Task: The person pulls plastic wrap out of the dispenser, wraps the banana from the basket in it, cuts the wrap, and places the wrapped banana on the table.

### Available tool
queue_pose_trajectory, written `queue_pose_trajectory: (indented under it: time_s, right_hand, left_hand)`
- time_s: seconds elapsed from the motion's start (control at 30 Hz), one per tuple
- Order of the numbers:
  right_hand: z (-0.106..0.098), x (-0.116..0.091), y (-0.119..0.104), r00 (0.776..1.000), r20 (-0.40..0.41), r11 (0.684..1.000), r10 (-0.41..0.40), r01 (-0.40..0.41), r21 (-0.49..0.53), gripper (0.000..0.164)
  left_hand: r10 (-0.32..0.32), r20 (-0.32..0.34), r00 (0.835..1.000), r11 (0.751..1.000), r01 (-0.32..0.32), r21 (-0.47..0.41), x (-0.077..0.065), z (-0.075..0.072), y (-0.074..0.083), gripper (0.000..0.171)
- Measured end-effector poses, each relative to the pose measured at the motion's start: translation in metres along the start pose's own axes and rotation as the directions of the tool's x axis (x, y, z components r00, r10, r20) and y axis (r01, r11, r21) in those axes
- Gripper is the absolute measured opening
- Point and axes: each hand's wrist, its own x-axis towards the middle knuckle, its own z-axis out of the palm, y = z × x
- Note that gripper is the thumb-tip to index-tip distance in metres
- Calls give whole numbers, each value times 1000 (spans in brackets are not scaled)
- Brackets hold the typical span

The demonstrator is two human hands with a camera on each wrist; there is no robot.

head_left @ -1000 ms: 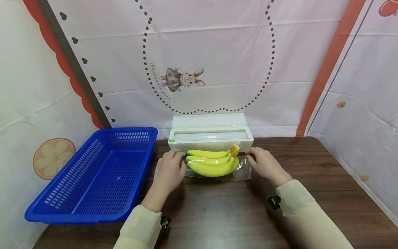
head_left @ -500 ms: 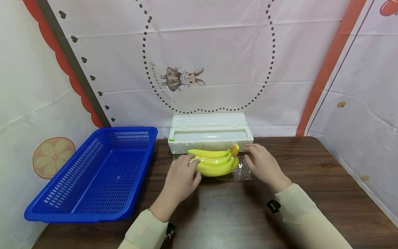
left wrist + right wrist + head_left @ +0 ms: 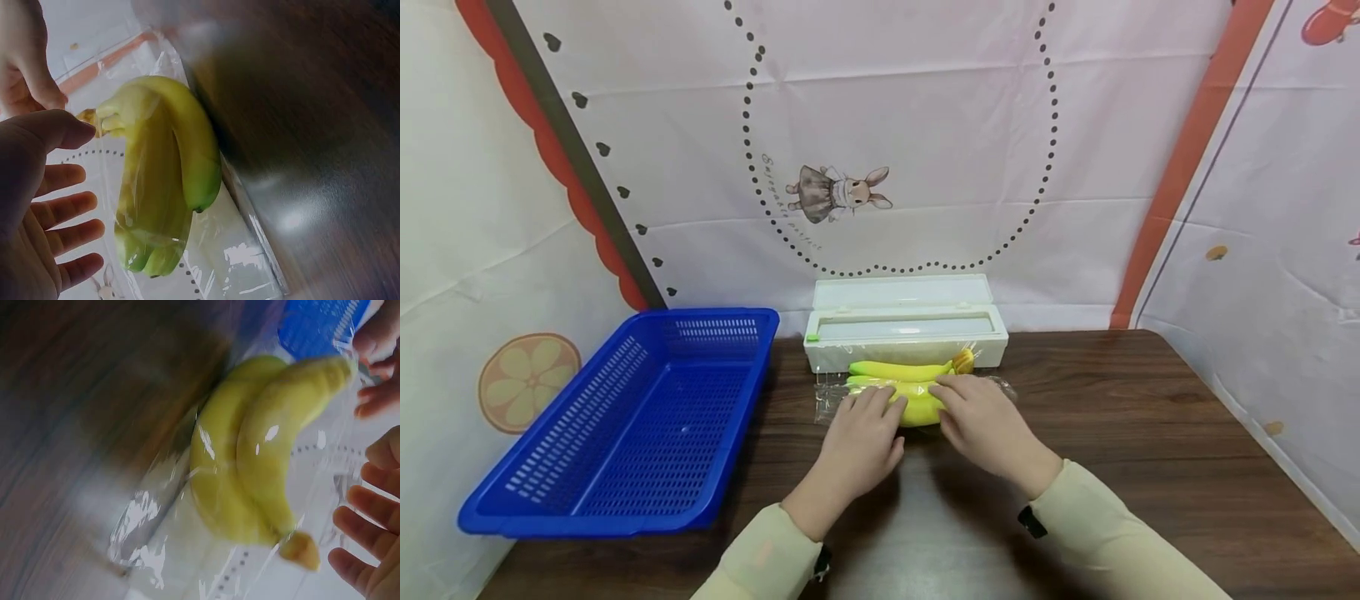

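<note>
A bunch of yellow bananas (image 3: 920, 412) with green tips lies on the table, its stem end to the right. Clear cling film (image 3: 830, 402) covers part of it and spreads beyond both ends. In the head view my left hand (image 3: 859, 440) rests over the front left of the bunch, fingers on the film. My right hand (image 3: 988, 427) lies the same way over the front right, covering part of the bananas. Both wrist views show the wrapped bunch, with the fingers of my left hand (image 3: 40, 200) and right hand (image 3: 375, 531) loosely spread beside it.
Right behind the bananas stands a white cling film dispenser (image 3: 837, 358) with its lid raised. A blue plastic basket (image 3: 647, 450) sits on the left of the dark wooden table (image 3: 1150, 433). Printed cloth (image 3: 925, 125) hangs behind and at both sides.
My left hand has moved right from the bananas' left end onto their front. My right hand has moved left from beside the stem end onto the bunch. The bananas stay put.
</note>
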Motion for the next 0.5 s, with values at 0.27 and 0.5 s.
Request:
queue_pose_trajectory:
  time_s: [0.27, 0.5]
  right_hand:
    - [15, 9, -12, 984, 181, 999, -8, 17, -51, 47]
    - [24, 16, -16, 920, 389, 995, 59, -23, -96, 53]
  left_hand:
    - [-28, 154, 988, 999, 24, 28, 6, 5, 4, 58]
    - [-39, 208, 977, 997, 24, 71, 11, 13, 6, 61]
